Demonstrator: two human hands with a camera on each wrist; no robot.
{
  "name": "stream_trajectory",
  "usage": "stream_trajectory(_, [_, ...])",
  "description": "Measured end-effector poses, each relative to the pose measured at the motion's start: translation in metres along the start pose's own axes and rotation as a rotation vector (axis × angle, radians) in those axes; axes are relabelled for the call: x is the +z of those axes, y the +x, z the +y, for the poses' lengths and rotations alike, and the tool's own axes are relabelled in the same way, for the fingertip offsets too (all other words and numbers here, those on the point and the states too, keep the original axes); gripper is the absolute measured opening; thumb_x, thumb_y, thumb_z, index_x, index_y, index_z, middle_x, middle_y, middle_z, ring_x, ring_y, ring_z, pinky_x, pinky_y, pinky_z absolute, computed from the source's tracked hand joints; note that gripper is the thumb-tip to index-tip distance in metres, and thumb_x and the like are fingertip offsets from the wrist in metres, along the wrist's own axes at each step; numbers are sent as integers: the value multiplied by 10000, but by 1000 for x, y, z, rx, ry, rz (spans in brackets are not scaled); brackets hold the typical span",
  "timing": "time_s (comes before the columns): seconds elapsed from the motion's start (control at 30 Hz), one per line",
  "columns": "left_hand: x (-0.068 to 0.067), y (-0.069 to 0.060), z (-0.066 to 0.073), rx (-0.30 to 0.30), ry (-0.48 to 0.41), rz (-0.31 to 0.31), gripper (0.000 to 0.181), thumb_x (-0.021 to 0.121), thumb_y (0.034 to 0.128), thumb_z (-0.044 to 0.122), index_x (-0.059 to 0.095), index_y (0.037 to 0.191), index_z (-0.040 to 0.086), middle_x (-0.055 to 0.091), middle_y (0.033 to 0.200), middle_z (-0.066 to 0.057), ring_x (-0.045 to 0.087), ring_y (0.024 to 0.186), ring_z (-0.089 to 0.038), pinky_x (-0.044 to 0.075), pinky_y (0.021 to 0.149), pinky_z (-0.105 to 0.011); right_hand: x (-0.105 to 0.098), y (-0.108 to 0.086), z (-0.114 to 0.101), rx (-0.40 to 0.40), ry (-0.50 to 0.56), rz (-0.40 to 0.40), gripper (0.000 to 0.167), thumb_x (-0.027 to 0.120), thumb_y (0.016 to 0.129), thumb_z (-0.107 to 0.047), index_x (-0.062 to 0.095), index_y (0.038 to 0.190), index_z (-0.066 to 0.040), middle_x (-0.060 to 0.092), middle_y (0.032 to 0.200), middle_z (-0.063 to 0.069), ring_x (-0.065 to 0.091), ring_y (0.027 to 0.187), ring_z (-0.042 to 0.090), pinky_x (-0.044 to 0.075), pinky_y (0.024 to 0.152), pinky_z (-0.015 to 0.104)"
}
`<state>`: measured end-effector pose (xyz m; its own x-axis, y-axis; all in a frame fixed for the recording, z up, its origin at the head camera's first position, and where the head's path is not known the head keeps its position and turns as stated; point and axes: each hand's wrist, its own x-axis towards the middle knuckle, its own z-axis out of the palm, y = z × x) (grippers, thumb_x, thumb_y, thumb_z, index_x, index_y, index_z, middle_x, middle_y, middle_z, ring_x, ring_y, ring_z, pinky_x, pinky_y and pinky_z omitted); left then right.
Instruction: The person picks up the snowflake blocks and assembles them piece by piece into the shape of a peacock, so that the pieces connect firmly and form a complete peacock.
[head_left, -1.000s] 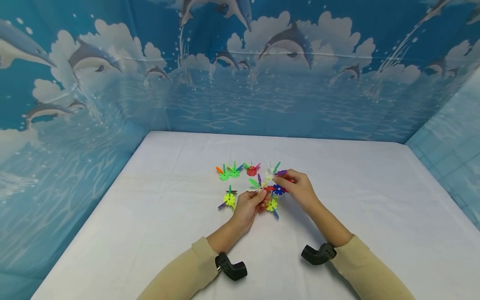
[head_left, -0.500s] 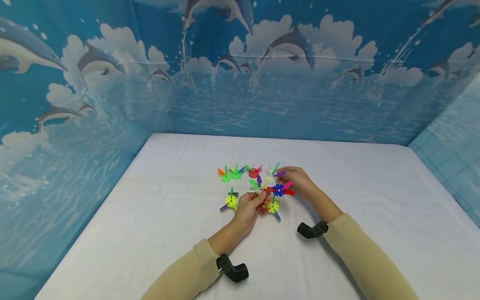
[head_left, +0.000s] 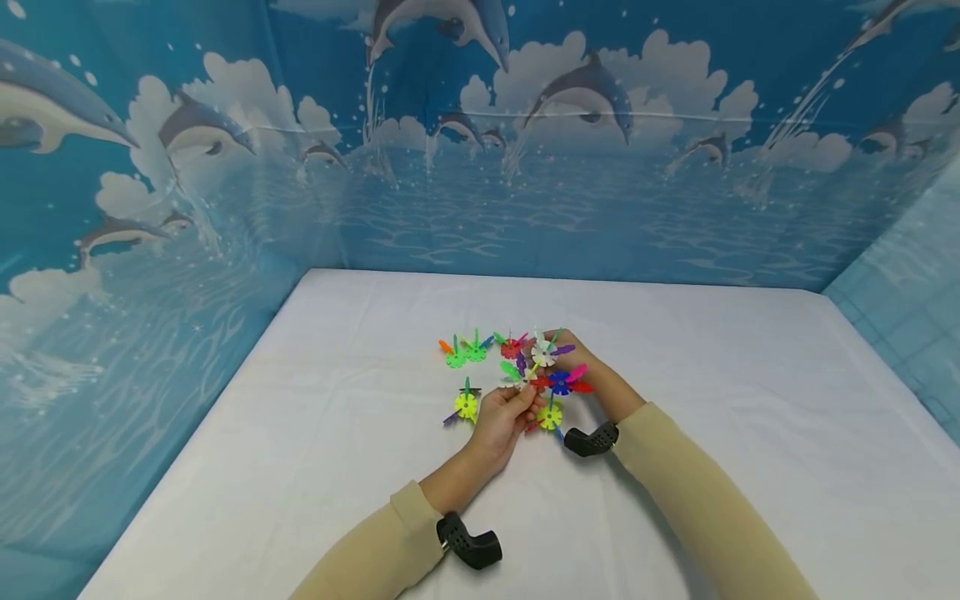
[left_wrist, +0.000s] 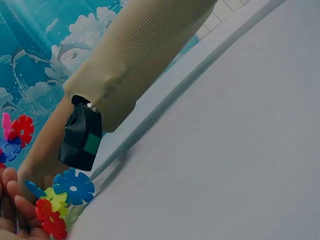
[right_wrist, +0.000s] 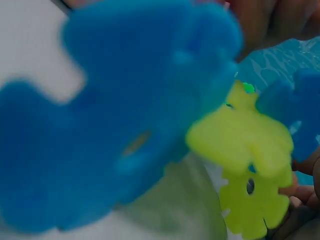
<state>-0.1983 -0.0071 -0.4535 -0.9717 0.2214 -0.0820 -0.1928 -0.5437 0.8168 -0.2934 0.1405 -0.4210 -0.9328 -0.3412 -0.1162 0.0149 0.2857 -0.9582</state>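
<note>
In the head view my left hand (head_left: 498,425) pinches a cluster of joined plastic snowflake discs between thumb and fingers, near a red disc (head_left: 538,382). My right hand (head_left: 579,354) reaches round the far side of the cluster. Its fingers hold the white disc (head_left: 543,353) from behind and are partly hidden by it. A blue disc (head_left: 560,383) with pink and red ones sits at the cluster's right. Below hangs a yellow disc (head_left: 551,416). In the right wrist view a blurred blue disc (right_wrist: 120,115) stands close, beside yellow discs (right_wrist: 255,202).
Further discs lie on the white-covered table (head_left: 337,375): green groups (head_left: 454,357) and a red group (head_left: 511,348) behind the hands, and a yellow group (head_left: 466,406) to the left. A dolphin-print curtain (head_left: 450,208) rises at the table's back and sides.
My right hand has moved from the cluster's right side to behind it, with its forearm shifting left. The white disc now faces the head camera more fully. My left hand keeps its pinch.
</note>
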Motion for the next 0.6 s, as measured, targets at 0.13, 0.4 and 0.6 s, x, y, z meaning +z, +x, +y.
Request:
stream_trajectory(0.13, [0, -1, 0, 3, 7, -6, 256, 517, 998, 18, 655, 789, 71, 646, 724, -5, 557, 656, -70, 468, 628, -173, 6, -2, -6, -46, -14, -31, 150, 496, 952, 51, 581, 923, 170, 570, 623, -37, 491, 488, 37, 420, 480, 163])
stream_trajectory(0.4, [-1, 0, -1, 27, 1, -16, 274, 504, 992, -11, 652, 775, 69, 645, 706, -11, 570, 642, -61, 473, 629, -174, 14, 9, -7, 54, -148, 59, 182, 573, 937, -27, 586, 934, 154, 524, 579, -12, 456, 445, 47, 389, 440, 154])
stream_trajectory(0.6, [-1, 0, -1, 36, 12, -16, 241, 509, 991, -6, 645, 798, 41, 645, 712, -14, 564, 648, -68, 469, 631, -174, 15, 7, -10, 100, -74, 68, 147, 595, 920, -37, 579, 871, 101, 526, 567, -24, 452, 458, 55, 387, 442, 159])
